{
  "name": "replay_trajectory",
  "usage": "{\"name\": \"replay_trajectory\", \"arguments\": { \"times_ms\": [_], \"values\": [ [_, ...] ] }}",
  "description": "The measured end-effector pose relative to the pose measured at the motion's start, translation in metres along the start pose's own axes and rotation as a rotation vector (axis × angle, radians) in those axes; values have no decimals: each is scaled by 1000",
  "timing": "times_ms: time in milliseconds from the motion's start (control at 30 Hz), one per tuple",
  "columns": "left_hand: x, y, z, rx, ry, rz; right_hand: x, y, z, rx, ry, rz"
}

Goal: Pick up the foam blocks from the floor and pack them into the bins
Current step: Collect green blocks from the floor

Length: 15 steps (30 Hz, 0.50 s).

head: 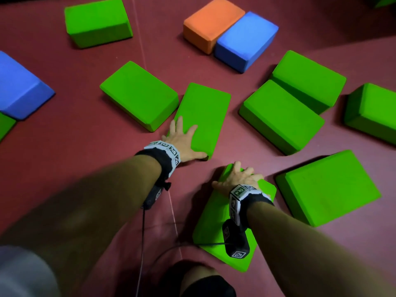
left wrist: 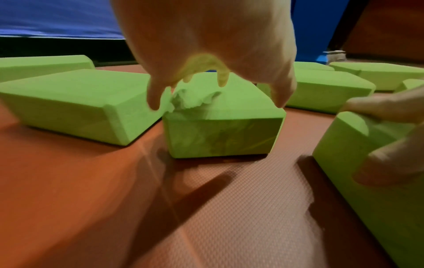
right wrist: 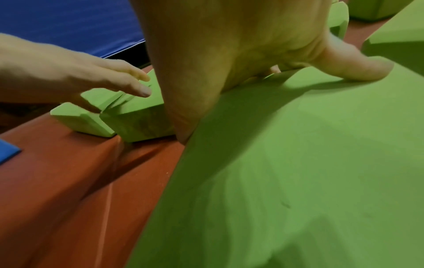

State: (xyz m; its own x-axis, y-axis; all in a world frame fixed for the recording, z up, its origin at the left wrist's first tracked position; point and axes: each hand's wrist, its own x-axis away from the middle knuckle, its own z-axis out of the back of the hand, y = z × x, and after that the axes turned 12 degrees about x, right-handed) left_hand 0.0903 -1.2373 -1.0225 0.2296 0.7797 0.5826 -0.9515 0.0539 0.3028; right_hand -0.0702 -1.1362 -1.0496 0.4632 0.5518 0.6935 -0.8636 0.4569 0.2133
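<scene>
Several green foam blocks lie on the dark red floor mat (head: pixel 90 146). My left hand (head: pixel 184 138) lies with spread fingers on the near end of a middle green block (head: pixel 205 112); its thumb reaches the near edge. In the left wrist view the left hand (left wrist: pixel 215 76) spans that block (left wrist: pixel 222 137), fingertips hanging at both corners. My right hand (head: pixel 237 179) holds the far end of a nearer green block (head: pixel 225 224), thumb against its left side and fingers over the top. The right wrist view shows this block (right wrist: pixel 298 172) under the palm.
An orange block (head: pixel 212 20) and a blue block (head: pixel 246 39) sit side by side at the back. Another blue block (head: pixel 19 88) lies far left. More green blocks ring both hands. A cable (head: pixel 142 243) trails past my knee (head: pixel 203 279). No bin is in view.
</scene>
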Motion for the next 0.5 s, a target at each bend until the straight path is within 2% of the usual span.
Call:
{"name": "replay_trajectory", "arguments": {
  "times_ms": [100,200,367,500],
  "values": [
    [-8,17,-11,-24,-21,107,6,1,6,4,-15,0],
    [-12,29,-14,21,60,140,13,3,8,20,-20,15],
    [-14,32,-11,65,82,123,21,11,5,53,1,74],
    [2,9,2,116,50,67,23,31,17,-110,50,85]
  ]
}}
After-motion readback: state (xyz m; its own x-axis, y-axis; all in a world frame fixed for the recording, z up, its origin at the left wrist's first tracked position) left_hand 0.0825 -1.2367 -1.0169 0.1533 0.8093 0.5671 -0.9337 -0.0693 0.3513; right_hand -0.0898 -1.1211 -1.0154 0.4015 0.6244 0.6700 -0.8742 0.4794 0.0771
